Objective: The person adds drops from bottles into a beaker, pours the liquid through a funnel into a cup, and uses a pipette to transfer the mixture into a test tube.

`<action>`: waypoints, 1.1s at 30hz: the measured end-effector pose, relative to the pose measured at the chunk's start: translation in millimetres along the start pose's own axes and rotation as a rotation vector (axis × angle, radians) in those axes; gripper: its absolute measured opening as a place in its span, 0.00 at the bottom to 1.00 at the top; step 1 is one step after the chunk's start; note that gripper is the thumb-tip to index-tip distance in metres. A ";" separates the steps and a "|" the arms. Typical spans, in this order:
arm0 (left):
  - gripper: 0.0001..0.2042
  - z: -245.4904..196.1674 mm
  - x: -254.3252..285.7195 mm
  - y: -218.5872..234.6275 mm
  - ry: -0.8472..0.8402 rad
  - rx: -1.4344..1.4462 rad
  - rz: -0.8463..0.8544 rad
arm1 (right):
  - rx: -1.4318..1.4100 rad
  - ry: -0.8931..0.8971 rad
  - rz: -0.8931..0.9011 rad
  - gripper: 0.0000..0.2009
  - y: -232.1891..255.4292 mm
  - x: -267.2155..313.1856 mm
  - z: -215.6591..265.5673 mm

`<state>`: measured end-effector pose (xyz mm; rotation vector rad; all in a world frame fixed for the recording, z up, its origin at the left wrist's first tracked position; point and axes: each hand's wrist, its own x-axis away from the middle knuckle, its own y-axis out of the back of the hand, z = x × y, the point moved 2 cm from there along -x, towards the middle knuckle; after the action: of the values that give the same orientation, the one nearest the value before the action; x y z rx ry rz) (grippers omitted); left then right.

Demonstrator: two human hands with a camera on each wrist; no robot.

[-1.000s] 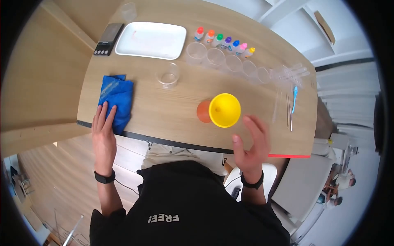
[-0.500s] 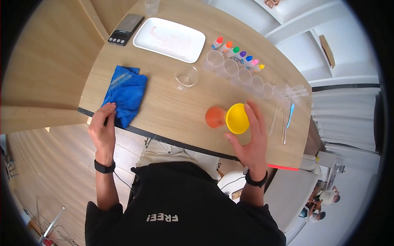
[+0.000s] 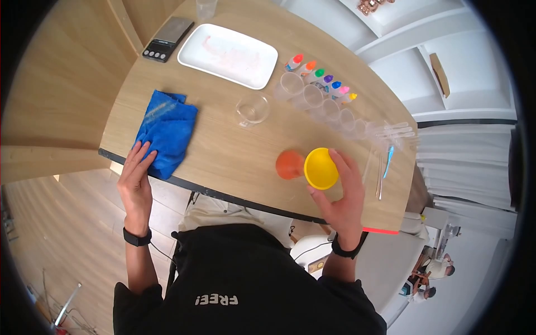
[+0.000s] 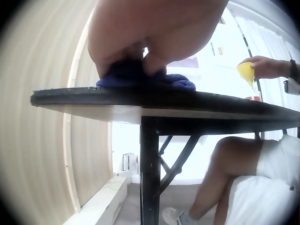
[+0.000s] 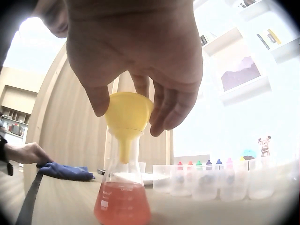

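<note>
Cloth [image 3: 167, 131]: at your 11 o'clock; your left hand [image 3: 135, 181] rests on it, fingers nearly straight.
Right hand [image 3: 346, 204]: half open, thumb and fingertips on the funnel's [image 5: 127, 111] rim.
Flask [image 5: 123, 205]: at your 1 o'clock, red inside; don't knock it.
Funnel: tip in the flask's neck; move it slowly, straight.

Seven dropper bottles [image 3: 328, 81]; five cups in row [image 3: 330, 109]; one each: funnel [image 3: 321, 169], flask [image 3: 289, 164], tray [image 3: 228, 56], scale [image 3: 168, 39], cloth [image 3: 169, 131].
</note>
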<state>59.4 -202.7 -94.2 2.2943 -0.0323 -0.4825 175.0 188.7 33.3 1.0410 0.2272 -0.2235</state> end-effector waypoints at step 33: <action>0.44 -163.2 -84.9 -24.3 -0.217 0.261 0.311 | -0.064 0.040 -0.123 0.39 -0.3 12.8 -18.0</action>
<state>35.1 -57.9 19.3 2.4177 -0.5807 -0.5882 185.8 203.2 20.6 0.9695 0.3331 -0.3042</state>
